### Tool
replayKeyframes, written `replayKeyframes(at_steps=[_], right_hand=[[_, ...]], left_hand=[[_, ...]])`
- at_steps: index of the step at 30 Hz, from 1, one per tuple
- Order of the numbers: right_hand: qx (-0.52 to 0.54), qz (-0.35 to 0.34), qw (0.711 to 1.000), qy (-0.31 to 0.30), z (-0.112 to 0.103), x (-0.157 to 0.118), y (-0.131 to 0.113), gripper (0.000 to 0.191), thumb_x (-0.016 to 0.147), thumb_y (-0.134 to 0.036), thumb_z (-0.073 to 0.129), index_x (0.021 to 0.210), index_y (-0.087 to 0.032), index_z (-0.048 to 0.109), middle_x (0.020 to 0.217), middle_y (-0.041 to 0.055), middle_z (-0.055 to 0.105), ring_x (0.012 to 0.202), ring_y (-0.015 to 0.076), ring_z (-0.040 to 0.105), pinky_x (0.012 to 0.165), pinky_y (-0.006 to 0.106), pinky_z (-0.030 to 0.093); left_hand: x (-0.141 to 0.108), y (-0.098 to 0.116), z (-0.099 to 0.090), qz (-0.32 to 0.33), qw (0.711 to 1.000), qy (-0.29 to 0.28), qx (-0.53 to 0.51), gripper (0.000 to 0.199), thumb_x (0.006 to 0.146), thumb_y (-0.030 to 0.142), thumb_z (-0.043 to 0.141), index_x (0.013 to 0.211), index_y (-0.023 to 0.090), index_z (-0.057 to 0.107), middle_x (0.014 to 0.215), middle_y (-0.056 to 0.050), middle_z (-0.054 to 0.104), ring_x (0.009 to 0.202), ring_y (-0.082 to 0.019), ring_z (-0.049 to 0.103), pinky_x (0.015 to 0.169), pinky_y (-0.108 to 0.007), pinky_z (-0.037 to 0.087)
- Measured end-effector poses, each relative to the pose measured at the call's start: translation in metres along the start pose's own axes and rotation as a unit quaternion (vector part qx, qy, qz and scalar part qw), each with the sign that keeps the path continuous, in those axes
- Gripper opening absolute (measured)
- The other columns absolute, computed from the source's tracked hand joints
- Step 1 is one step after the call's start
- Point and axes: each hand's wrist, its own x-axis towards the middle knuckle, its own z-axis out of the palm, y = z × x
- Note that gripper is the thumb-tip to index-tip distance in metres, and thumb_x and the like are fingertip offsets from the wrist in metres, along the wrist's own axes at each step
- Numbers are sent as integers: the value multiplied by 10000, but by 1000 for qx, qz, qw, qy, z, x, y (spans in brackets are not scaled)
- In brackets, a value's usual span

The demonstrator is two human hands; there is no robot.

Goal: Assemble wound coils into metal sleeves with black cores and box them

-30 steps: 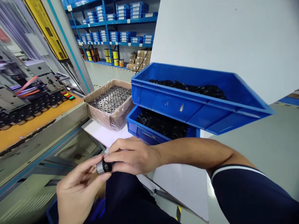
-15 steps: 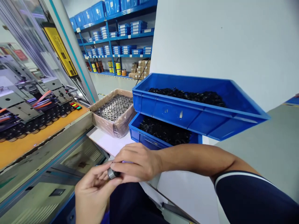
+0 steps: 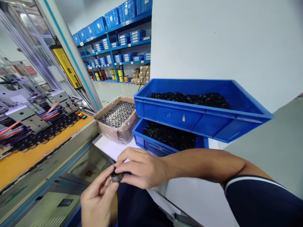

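Between my two hands is a small round metal ring with a black part in its top [image 3: 116, 177]. My left hand [image 3: 98, 195] pinches the ring from the left between thumb and fingers. From the right, my right hand [image 3: 139, 167] closes its fingertips on the same piece, at the black part and the rim. Its exact kind does not show, and my fingers cover much of it. Both hands are above my lap, in front of the white table's near edge.
An open carton [image 3: 111, 130] of metal rings stands beyond my hands. Right of it, a blue bin [image 3: 201, 118] of black parts rests over a lower blue bin [image 3: 151, 145] holding similar parts. A machine bench [image 3: 59, 135] with a row of black parts lies left; a yellow device [image 3: 67, 67] hangs above.
The ring has been tilted more upright, so its black top now faces upward. Both hands remain on it and have shifted slightly right in view as the camera turned.
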Motion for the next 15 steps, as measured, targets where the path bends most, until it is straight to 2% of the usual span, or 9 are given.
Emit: replayKeyframes(at_steps=[2,4,6,9,11,13,15], right_hand=[[-6,15,1000,-1,-1,1,2,127,941,-193,633,929,-74,673,913,134,699,847,160,650,761,276,588],[-10,16,1000,-3,0,0,3,116,949,-188,620,936,-83,667,917,126,693,856,154,642,778,277,584],[-5,12,1000,-2,0,-1,4,137,966,-220,615,967,-90,658,929,119,693,861,142,640,792,267,580],[10,10,1000,-16,2,-5,7,177,989,-266,600,1011,-97,648,940,112,698,881,134,649,820,267,572],[8,12,999,-30,2,-6,7,180,996,-270,590,1023,-101,647,913,102,697,870,133,651,812,270,564],[5,15,999,-29,2,-6,7,189,996,-276,590,1017,-98,650,876,95,690,838,138,645,785,274,560],[4,15,1000,-15,2,-6,5,186,991,-266,594,984,-90,653,839,90,677,801,142,630,754,273,556]], left_hand=[[1,-2,8,-79,988,-6,-130,348,694,327,885,1032,306,807,1010,-35,822,831,-168,783,778,-212,624],[3,-2,15,-119,967,-9,-224,378,632,341,925,988,292,809,979,-34,820,822,-154,776,791,-209,616],[5,-1,21,-148,950,-10,-276,340,630,349,927,941,281,807,886,-24,813,758,-133,766,745,-188,611],[7,-4,21,-172,937,-33,-301,289,728,415,857,989,306,798,828,-24,803,705,-133,758,694,-200,615],[7,-8,16,-134,957,-47,-252,262,790,403,810,1037,321,786,874,-27,806,766,-138,765,724,-196,611],[7,-11,10,-36,986,-43,-156,268,814,332,795,1081,319,773,1015,-37,798,945,-159,757,827,-203,598],[9,-13,4,81,995,-37,-48,296,812,240,788,1098,315,766,1135,-35,766,1089,-172,714,918,-213,570]])
